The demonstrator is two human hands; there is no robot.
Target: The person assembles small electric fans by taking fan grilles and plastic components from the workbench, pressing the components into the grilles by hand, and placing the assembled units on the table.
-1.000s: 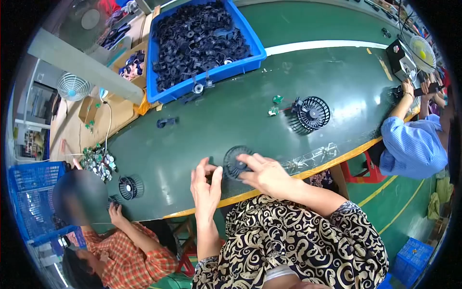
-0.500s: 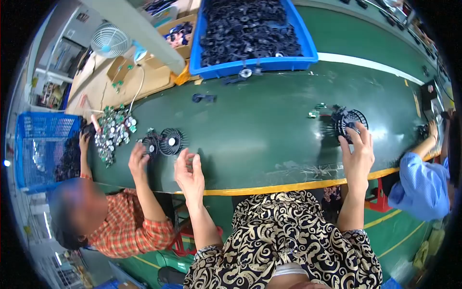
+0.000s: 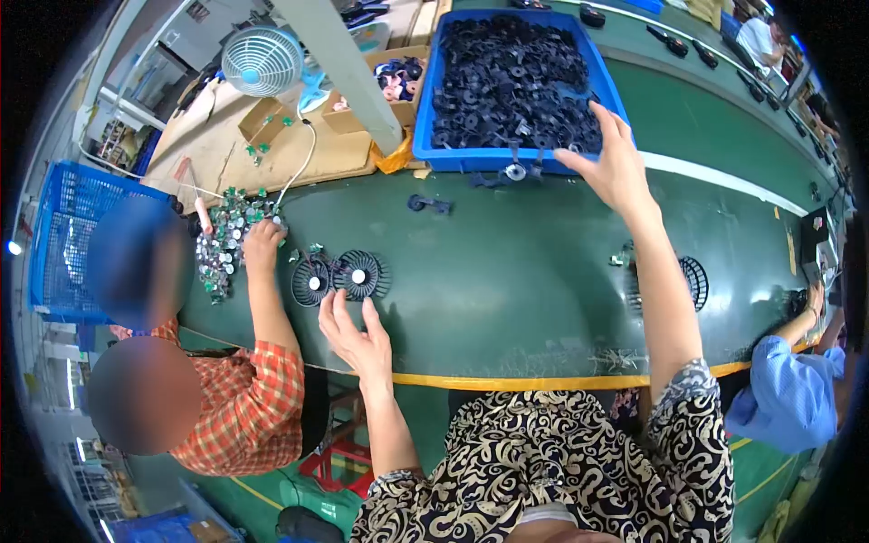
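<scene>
My left hand [image 3: 359,339] is empty, its fingers apart, just in front of a black round fan grille [image 3: 359,274] with a white centre. Beside that grille lies another similar black grille [image 3: 313,282]. My right hand [image 3: 612,165] reaches over the front right corner of a blue tub [image 3: 471,161], fingers spread, holding nothing visible. Inside the tub is a heap of small black plastic parts [image 3: 507,81]. Several black parts [image 3: 514,172] lie at its front edge. My right forearm partly hides another black grille [image 3: 693,282] on the green table [image 3: 507,271].
At left, a co-worker's hand [image 3: 263,242] touches a pile of small green and silver parts [image 3: 226,244]. A loose black part [image 3: 430,205] lies mid-table. A metal post [image 3: 348,72], white fan [image 3: 262,61] and blue basket [image 3: 68,244] stand around. Another person [image 3: 783,389] works at right.
My right hand has left the right-hand grille and moved forward to the blue tub. My left hand stays near the left grilles. The co-worker's hand has gone from those grilles to the pile.
</scene>
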